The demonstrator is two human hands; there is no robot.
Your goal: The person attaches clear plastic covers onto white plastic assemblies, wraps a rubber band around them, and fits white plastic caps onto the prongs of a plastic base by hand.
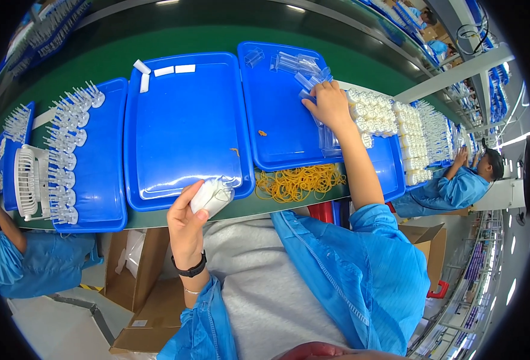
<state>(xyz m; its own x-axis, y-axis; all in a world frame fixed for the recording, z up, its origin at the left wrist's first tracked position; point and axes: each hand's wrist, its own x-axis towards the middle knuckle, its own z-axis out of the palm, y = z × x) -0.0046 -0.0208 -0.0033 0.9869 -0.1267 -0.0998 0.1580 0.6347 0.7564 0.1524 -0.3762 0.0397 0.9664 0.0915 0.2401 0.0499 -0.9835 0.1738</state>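
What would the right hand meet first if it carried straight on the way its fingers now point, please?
Most likely the clear plastic pieces on the blue tray: the right hand reaches toward them, fingertips close to the nearest ones. Depth is hard to judge.

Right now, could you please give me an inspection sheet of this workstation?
Surface: green bench carrying blue trays.
Job's things: white bundle; clear plastic parts on the right tray.
Clutter: yellow rubber bands; white desk fan; rows of small white parts.
Grippers: left hand grips the bundle; right hand rests on the clear parts.
Cables: nothing seen.
Surroundings: cardboard boxes below; co-workers in blue coats on both sides.
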